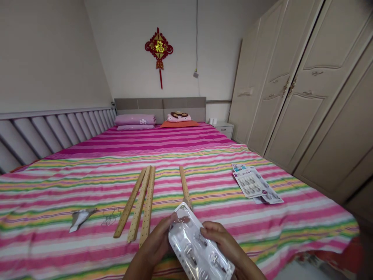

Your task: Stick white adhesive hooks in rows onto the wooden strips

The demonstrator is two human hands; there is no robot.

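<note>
Blister pack (198, 245): slanted between the left hand (159, 242) and right hand (219, 238), with shiny metal pieces under its clear plastic.
Left hand: curled around the pack's left edge, gripping it; some fingertips showed through the plastic, whether behind or inside could not be told.
Right hand: partly closed, pinching the right edge, thumb on top.
Single wooden strip (184, 181): stretched away just beyond the pack.
Three wooden strips (141, 206): fanned side by side, left of the single one.
Other packs (251, 184): lay overlapping, well right of both hands.
Striped sheet (212, 182): spread beneath everything.
</note>
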